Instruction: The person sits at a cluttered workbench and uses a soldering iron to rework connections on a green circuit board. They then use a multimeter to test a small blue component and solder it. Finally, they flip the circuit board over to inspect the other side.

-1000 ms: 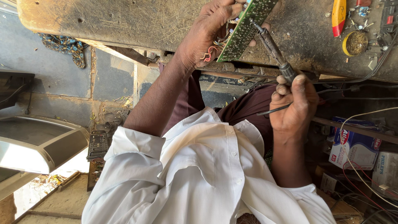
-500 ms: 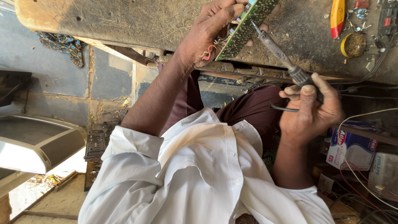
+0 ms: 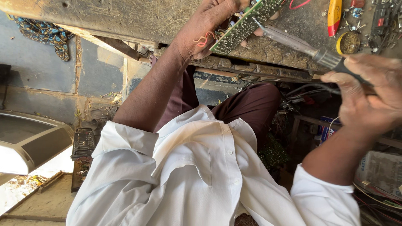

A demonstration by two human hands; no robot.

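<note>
- The left hand (image 3: 213,25) is closed around one end of a green circuit board (image 3: 247,25), holding it tilted above the far edge of the worn wooden table (image 3: 125,16).
- Thin red and orange wires (image 3: 203,39) curl out from under the board, beside the left palm.
- The right hand (image 3: 368,96), at the right of the scene, is clenched around the dark handle of a soldering iron (image 3: 310,48).
- The iron's metal shaft slants up and left, and its tip meets the board near the board's far end.
- On the table to the right of the board lie a yellow-and-red tool (image 3: 334,16) and a small round yellow tin (image 3: 348,42), just beside each other.
- The person wears a white shirt (image 3: 188,175) with short sleeves; dark maroon trousers (image 3: 251,104) show below the table edge.
- A grey appliance casing (image 3: 29,142) sits on the floor at the left.
</note>
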